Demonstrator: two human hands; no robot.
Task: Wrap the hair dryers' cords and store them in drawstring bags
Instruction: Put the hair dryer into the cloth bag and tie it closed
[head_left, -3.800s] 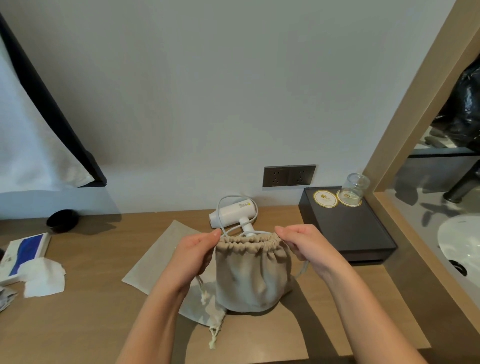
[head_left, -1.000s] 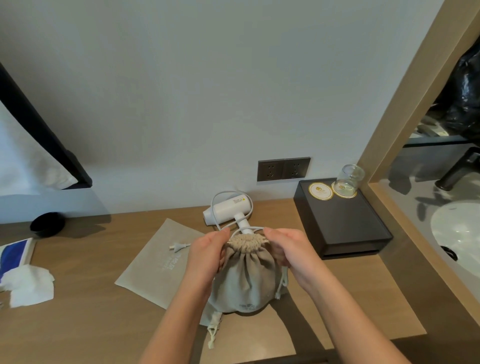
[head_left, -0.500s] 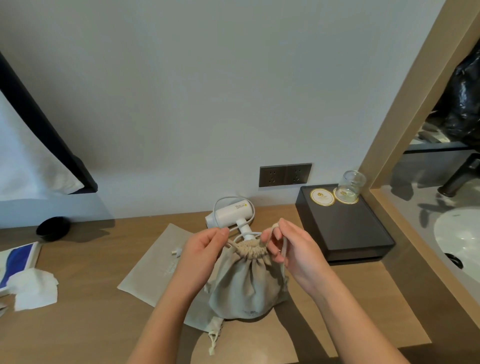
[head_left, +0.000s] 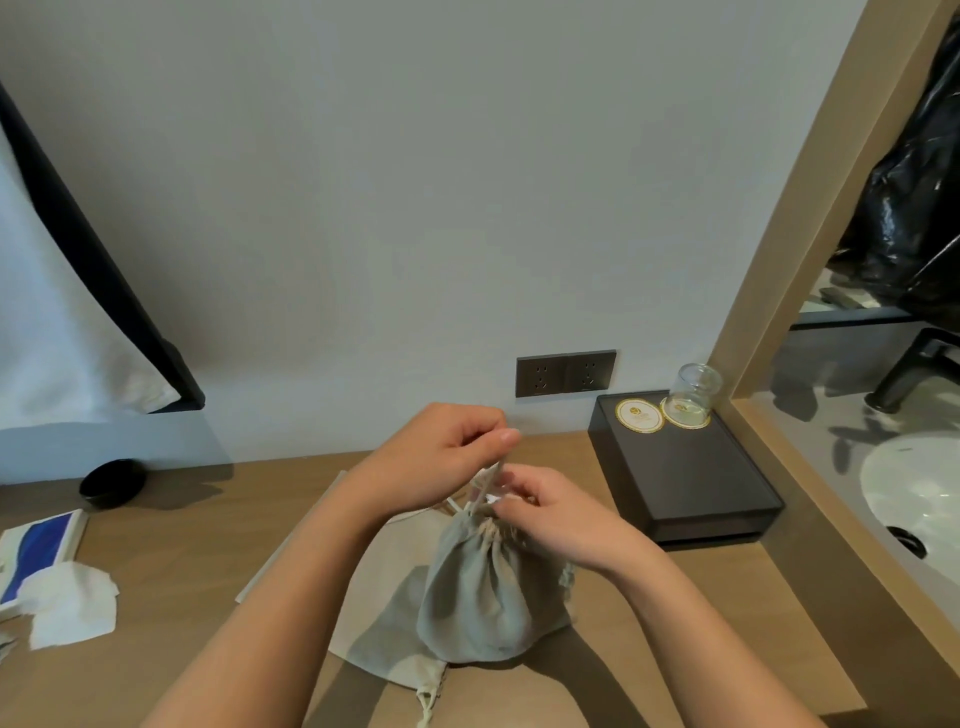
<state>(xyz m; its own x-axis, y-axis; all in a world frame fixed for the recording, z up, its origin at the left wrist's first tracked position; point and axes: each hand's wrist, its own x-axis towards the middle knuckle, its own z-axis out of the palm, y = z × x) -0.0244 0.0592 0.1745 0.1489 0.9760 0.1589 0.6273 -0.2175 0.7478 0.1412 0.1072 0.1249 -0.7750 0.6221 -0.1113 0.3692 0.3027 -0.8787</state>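
We have the filled drawstring bag (head_left: 488, 592) standing on the wooden tabletop (head_left: 171, 525), partly on top of a flat empty bag (head_left: 384, 639) that lies under and to the left of it. Its neck is gathered tight, so the hair dryer inside is hidden from us. Our left hand (head_left: 431, 462) is raised above the neck with thumb and fingers (head_left: 506, 435) pinched together on the drawstring (head_left: 491, 480), which runs taut down into the puckered mouth. Our right hand (head_left: 550, 512) sits at the neck itself, its fingers closed around the gathered cloth (whether they also pinch a second cord end we cannot tell, as the knuckles cover it).

We judge the bag to be soft, loose-woven cloth that folds wherever it is pressed, so the body is a poor place to grip; the bulge at the bottom suggests a compact, rigid load of modest weight that will swing if lifted by the cord alone. The cord looks thin and smooth and could slip through a lazy pinch. The best hold, we think, is the bunched neck just under the gather, with the other hand on the cord close to the mouth. The glass (head_left: 693, 389) on the dark box (head_left: 685, 478) stands well apart.
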